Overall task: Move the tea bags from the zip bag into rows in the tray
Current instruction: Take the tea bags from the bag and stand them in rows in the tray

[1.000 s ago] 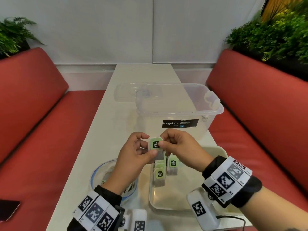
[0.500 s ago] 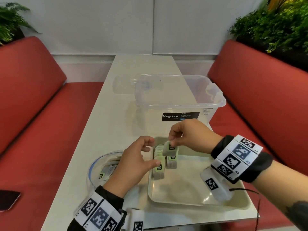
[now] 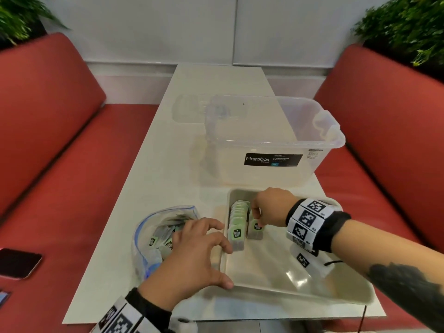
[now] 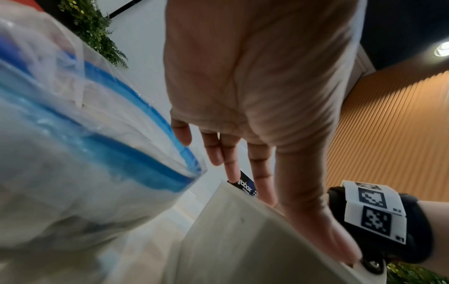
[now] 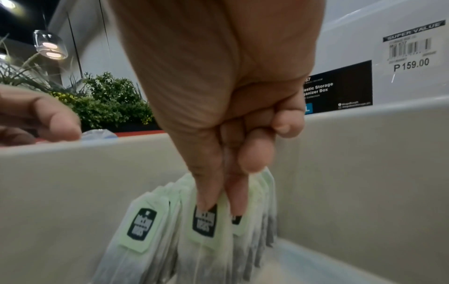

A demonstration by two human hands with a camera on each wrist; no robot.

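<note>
Zip bag (image 3: 156, 239) left of tray (image 3: 298, 288), storage box (image 3: 271, 140) behind

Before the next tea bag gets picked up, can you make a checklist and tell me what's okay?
1. Zip bag open with tea bags left inside: ok.
2. Left hand free, fingers spread over the tray rim: ok.
3. Right hand finished placing: not ok, its fingers pinch a tea bag in the second row.
4. First row standing against the tray wall: ok.
5. Room in the tray for more rows: ok.
6. Held bag sitting straight: cannot tell.
</note>
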